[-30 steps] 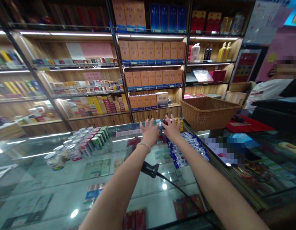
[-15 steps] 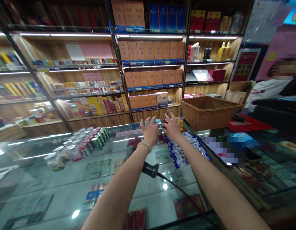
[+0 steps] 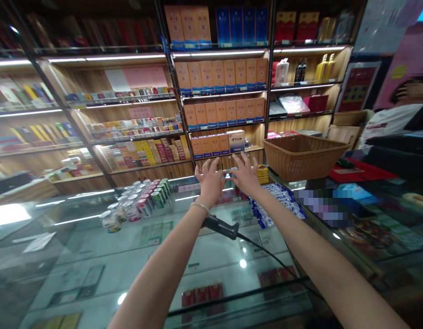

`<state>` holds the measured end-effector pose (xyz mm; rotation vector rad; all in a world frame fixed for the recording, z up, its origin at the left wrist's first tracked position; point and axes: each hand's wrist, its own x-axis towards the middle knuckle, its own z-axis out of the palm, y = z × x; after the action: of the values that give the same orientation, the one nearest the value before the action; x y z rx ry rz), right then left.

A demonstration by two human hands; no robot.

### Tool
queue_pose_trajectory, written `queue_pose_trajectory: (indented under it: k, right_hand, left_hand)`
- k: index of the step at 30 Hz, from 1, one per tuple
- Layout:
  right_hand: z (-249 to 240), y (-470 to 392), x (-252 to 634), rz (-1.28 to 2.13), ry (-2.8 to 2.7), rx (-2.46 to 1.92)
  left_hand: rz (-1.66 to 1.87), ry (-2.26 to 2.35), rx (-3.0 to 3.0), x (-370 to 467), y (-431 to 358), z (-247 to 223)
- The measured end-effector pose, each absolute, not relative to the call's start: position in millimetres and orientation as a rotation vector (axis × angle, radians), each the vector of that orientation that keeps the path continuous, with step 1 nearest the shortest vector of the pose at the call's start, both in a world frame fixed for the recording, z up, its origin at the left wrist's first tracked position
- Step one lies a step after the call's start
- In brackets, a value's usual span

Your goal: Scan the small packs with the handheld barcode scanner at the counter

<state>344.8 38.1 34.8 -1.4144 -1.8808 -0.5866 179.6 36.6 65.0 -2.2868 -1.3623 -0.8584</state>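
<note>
L hand [image 3: 210, 183], R hand [image 3: 245, 177]: fingers spread; contact at tips unclear. Scanner [image 3: 221, 227]: on glass counter [image 3: 214, 256], part-hidden by L wrist. Blue-wht. packets [image 3: 283, 198]: nr. R forearm. Rec.: keep hands clear of cord [image 3: 258, 244].

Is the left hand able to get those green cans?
Probably yes. The left hand has its fingers spread, the green cans stand off to its left, and nothing seems to stand between them on the glass counter.
</note>
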Motion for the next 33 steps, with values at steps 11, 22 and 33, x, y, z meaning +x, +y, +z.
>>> queue_pose_trajectory:
  k: [11,22,33]
  right_hand:
    - [49,-5,271,-0.535,-1.864,-1.380]
    - [31,-17,233,-0.566,-1.873,-1.321]
    - [28,-32,229,-0.641,-1.934,-1.296]
  left_hand:
    - [-0.923,-1.368,-2.284,101,-8,79]
    - [-1.036,-1.417,-2.236,62,-17,47]
    - [-1.012,-1.362,-2.224,54,-27,39]
